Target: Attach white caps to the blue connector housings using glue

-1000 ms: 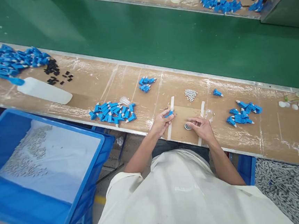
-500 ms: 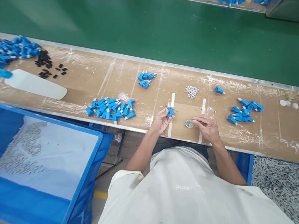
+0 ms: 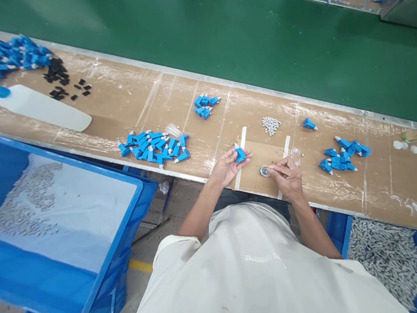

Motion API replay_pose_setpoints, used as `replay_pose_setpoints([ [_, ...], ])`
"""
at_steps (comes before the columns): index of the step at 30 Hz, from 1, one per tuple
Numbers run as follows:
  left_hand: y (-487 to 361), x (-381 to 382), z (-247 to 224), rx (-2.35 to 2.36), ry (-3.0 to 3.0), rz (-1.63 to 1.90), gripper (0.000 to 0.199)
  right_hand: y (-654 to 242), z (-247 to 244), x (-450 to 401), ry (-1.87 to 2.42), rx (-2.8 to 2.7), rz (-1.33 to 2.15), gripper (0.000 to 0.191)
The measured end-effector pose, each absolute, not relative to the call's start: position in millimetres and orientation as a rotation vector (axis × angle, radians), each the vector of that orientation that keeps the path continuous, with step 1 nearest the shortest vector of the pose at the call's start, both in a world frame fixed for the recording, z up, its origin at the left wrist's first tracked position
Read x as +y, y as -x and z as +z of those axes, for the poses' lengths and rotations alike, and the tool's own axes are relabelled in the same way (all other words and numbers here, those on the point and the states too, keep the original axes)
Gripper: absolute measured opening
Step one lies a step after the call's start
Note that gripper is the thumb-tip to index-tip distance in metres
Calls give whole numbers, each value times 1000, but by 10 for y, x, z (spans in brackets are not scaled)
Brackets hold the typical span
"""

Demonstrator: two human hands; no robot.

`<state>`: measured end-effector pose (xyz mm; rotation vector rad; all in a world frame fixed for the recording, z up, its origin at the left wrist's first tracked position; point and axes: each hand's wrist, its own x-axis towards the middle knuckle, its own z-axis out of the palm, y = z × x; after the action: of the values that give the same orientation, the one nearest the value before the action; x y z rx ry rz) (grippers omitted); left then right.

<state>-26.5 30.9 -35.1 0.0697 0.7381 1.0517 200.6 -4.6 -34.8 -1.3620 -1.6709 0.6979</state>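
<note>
My left hand (image 3: 225, 169) holds a small blue plastic part (image 3: 240, 155) with a white tip pointing up, gripped between thumb and fingers. On the brown work mat (image 3: 256, 184) between two white tape strips stands a small round dish (image 3: 264, 171) with something dark inside. The fingers of my right hand (image 3: 289, 177) are pinched together over the dish's right side. Whatever is between them is too small to make out. Beyond the mat lies a little heap of small white-grey pieces (image 3: 271, 125). A single blue part (image 3: 310, 124) rests to the right of it.
Blue parts lie in groups left (image 3: 155, 149), behind (image 3: 206, 105) and right (image 3: 343, 155). Farther left are black pieces (image 3: 56, 72) and a white scoop-like sheet (image 3: 47, 108). A green belt (image 3: 190, 36) runs behind the bench. Blue bins (image 3: 140, 187) stand below on both sides.
My right fingertips have moved from the dish's right rim to over the dish. The blue part in my left hand has tilted slightly. The whole view has shifted a little.
</note>
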Motion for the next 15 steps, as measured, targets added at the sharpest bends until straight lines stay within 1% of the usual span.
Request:
replay_pose_setpoints([
  [6, 244, 262, -339, 714, -146, 1052, 10, -2021, -301, -19, 1423, -1514, 893, 18],
  [9, 206, 229, -327, 706, -151, 1037, 14, -2065, -295, 18, 1431, -1291, 1019, 22],
  [12, 150, 196, -305, 697, -176, 949, 20, -2123, -277, 42, 1405, -1003, 1184, 29],
  [15, 85, 169, -283, 691, -222, 867, 24, -2164, -213, 45, 1352, -834, 1308, 33],
])
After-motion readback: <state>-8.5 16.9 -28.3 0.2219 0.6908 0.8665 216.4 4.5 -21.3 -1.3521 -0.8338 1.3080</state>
